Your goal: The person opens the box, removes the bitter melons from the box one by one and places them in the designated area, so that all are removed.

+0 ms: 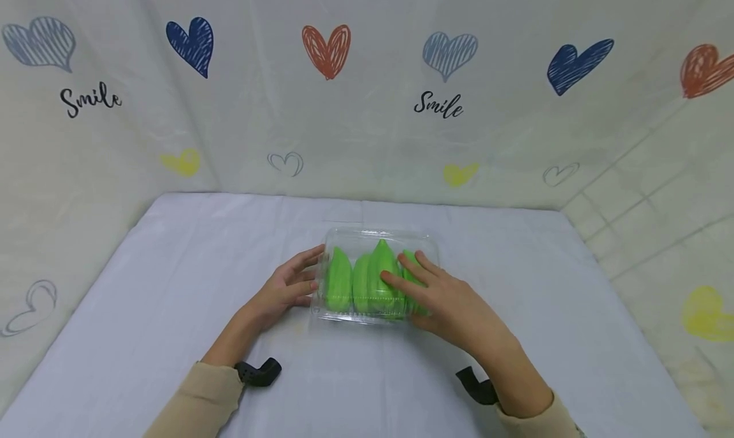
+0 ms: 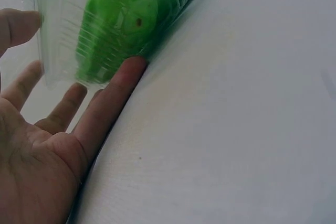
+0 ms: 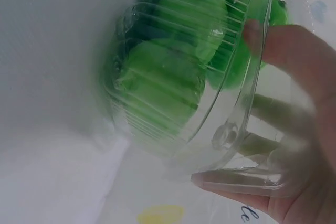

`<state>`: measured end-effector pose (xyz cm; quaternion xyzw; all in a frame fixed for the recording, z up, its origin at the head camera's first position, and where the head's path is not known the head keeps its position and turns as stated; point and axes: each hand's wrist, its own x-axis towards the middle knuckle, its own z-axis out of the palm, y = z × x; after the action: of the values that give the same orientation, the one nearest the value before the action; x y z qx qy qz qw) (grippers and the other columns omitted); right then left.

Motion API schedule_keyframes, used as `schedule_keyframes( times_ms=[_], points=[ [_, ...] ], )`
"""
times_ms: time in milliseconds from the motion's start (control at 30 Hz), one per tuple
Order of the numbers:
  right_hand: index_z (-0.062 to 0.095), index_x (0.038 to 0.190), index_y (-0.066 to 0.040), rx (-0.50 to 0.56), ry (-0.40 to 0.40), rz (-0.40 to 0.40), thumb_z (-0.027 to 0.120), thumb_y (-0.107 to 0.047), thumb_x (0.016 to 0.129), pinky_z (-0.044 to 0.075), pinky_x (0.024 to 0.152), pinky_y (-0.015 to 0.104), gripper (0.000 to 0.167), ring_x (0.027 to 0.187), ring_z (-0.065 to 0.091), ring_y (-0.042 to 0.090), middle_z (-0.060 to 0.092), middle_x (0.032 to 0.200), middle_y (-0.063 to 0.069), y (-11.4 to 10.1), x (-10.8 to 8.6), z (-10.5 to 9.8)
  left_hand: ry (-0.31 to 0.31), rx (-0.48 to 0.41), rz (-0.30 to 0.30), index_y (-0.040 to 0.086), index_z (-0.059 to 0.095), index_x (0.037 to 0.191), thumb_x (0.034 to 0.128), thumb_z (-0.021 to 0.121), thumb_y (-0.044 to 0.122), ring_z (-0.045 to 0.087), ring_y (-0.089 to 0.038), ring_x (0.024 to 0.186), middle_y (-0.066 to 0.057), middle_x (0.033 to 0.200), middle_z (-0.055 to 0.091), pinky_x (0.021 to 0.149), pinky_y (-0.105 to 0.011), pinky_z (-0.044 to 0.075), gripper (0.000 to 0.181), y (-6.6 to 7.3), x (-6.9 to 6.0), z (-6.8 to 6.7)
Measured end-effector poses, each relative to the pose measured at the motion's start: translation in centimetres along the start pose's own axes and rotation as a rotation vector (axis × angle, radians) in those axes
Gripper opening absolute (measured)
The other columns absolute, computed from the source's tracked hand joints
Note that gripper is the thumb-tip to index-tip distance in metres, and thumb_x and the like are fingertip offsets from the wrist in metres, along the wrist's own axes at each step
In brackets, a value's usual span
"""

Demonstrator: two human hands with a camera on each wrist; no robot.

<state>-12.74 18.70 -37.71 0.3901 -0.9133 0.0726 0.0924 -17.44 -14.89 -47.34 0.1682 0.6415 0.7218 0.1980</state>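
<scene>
A clear plastic box [image 1: 344, 318] with ribbed walls sits on the table in front of me. Several bright green, ridged pieces [image 1: 339, 282] with pointed tips lie side by side in it; their kind is not certain. My left hand [image 1: 279, 291] is at the box's left side, and its fairly straight fingers touch the wall and rim. Over the right part of the box my right hand [image 1: 455, 301] spreads its fingers, touching the clear top and covering some green pieces. In the right wrist view, the thumb [image 3: 286, 45] lies by the box's rim. Whether the lid is fastened cannot be made out.
A white cloth [image 1: 338, 374] covers the table. Behind and beside it hang pale curtains [image 1: 367, 125] printed with hearts and the word Smile. A black strap piece [image 1: 259, 372] shows at the left wrist, another [image 1: 478, 387] at the right.
</scene>
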Motion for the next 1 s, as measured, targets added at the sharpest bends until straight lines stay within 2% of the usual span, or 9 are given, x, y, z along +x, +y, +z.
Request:
schedule_keyframes(
  times_ms=[267,467,600,700,767,867,1000],
  points=[
    [0.053,0.145,-0.029,-0.006,0.021,-0.033,0.09,-0.021,0.072,0.06,0.074,0.038,0.082,0.137,0.046,0.04,0.048,0.151,0.011,0.3,-0.1,-0.5,0.006,0.001,-0.01,0.027,0.03,0.157,0.0991,0.058,0.012,0.04,-0.036,0.14,-0.007,0.162,0.026,0.091,-0.045,0.055,0.066,0.5,0.1,0.4],
    [0.054,0.144,-0.028,0.006,0.019,-0.018,0.091,-0.019,0.071,0.059,0.069,0.035,0.083,0.138,0.045,0.039,0.048,0.151,0.012,0.5,-0.2,-0.6,-0.032,-0.002,-0.019,0.03,0.024,0.159,0.0985,0.057,0.016,0.031,-0.038,0.145,-0.006,0.165,0.018,0.097,-0.047,0.051,0.07,1.0,-0.1,0.7],
    [0.055,0.143,-0.027,0.024,0.033,-0.019,0.091,-0.018,0.07,0.059,0.07,0.036,0.082,0.137,0.046,0.04,0.049,0.151,0.012,0.5,-0.1,-0.6,-0.07,0.112,0.035,0.032,0.017,0.16,0.0925,0.069,0.022,0.022,-0.042,0.148,-0.008,0.167,0.012,0.105,-0.053,0.044,0.086,1.3,-0.7,0.9],
    [0.056,0.142,-0.027,0.036,0.041,-0.017,0.09,-0.017,0.07,0.059,0.071,0.037,0.08,0.138,0.046,0.039,0.05,0.15,0.011,0.6,0.0,-0.6,-0.095,0.187,0.087,0.028,0.006,0.162,0.0846,0.079,0.014,0.016,-0.045,0.15,-0.012,0.168,0.003,0.107,-0.055,0.042,0.107,1.5,-1.4,1.7],
    [0.056,0.142,-0.027,0.041,0.034,-0.014,0.09,-0.017,0.071,0.059,0.073,0.038,0.08,0.138,0.045,0.039,0.049,0.15,0.011,0.5,0.0,-0.6,-0.08,0.205,0.085,0.027,0.002,0.162,0.0812,0.082,0.01,0.016,-0.044,0.15,-0.01,0.168,-0.001,0.104,-0.053,0.045,0.115,1.7,-1.7,2.5],
    [0.055,0.143,-0.028,0.043,0.018,-0.008,0.089,-0.018,0.072,0.059,0.076,0.039,0.08,0.139,0.044,0.039,0.048,0.151,0.011,0.5,0.0,-0.6,-0.014,0.243,0.044,0.033,0.0,0.161,0.0801,0.084,0.012,0.016,-0.041,0.15,-0.005,0.168,-0.001,0.103,-0.048,0.048,0.118,1.9,-2.1,3.6],
    [0.055,0.144,-0.029,0.035,0.0,-0.006,0.089,-0.018,0.073,0.059,0.076,0.039,0.079,0.14,0.043,0.039,0.047,0.152,0.011,0.4,0.0,-0.4,0.066,0.293,0.004,0.041,0.002,0.159,0.081,0.084,0.023,0.015,-0.041,0.151,-0.002,0.168,0.001,0.106,-0.053,0.043,0.115,1.9,-2.5,4.7]
  ],
)
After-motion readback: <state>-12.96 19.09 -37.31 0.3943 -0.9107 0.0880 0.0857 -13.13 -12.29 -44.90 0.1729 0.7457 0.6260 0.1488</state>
